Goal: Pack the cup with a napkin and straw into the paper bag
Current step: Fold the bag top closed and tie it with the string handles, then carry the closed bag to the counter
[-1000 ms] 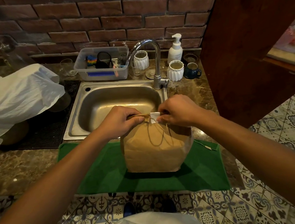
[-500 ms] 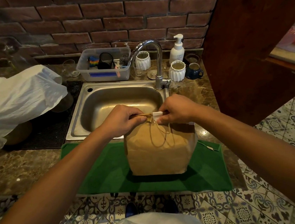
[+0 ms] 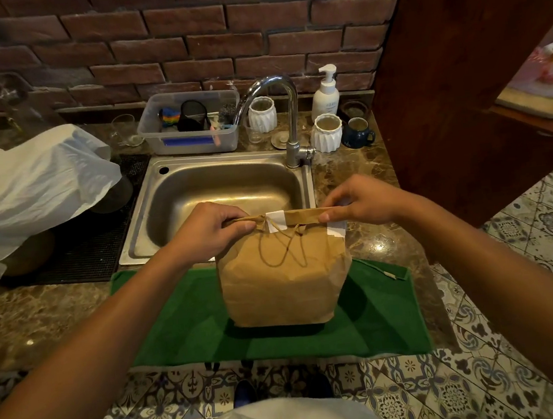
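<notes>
The bag (image 3: 281, 277) is brown paper, standing upright on a green mat (image 3: 185, 326), its top folded over into a flat band. A white tape strip (image 3: 275, 220) crosses the fold just beside the left thumb, and a second white piece (image 3: 336, 229) sits at the corner under the right fingertips. A twine handle (image 3: 283, 248) loops down the front face below the fold. The paper is creased and bulges a little low down; what is inside cannot be seen.

The left hand (image 3: 210, 229) is clenched on the left end of the fold, thumb on the near side and fingers curled over the top. The right hand (image 3: 362, 201) pinches the right end, thumb tip pressed to the front of the band, the other fingers bent behind it; how firmly it grips is hard to judge from this angle.

Both forearms reach in from the lower corners, converging on the bag, wrists roughly level with the fold. Just beyond the knuckles lies the sink (image 3: 217, 188).
</notes>
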Action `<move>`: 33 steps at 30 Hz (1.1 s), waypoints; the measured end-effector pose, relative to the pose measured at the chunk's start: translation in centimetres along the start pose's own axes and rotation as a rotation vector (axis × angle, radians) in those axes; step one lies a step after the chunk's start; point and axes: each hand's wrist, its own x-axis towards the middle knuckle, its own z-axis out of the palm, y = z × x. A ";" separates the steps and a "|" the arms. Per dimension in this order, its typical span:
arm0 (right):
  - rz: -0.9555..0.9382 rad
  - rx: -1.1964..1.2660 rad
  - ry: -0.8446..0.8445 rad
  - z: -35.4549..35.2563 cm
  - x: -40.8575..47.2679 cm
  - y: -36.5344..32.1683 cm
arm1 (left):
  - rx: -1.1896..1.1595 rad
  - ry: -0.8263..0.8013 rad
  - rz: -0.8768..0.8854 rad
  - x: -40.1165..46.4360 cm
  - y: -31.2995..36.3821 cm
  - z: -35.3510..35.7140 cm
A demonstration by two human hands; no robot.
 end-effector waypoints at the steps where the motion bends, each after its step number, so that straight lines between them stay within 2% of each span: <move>1: -0.004 0.016 0.031 0.2 -0.3 0.3 | -0.018 -0.005 -0.004 0.0 0.2 0.1; 5: -0.032 0.095 0.189 0.9 -1.4 1.3 | -0.178 0.008 -0.091 0.4 1.1 0.4; 10: 0.023 0.355 0.344 1.1 -4.0 3.1 | -0.443 0.039 -0.145 0.4 1.7 1.4; 15: 0.116 0.531 0.541 1.3 -6.9 4.7 | -0.425 0.060 -0.130 1.3 3.9 3.9; 24: 0.235 0.760 0.781 1.2 -12.7 6.7 | -0.470 0.000 -0.098 4.2 9.4 7.3; 33: 0.392 0.703 0.991 2.3 -18.2 6.1 | -0.449 -0.134 -0.012 7.4 12.2 9.8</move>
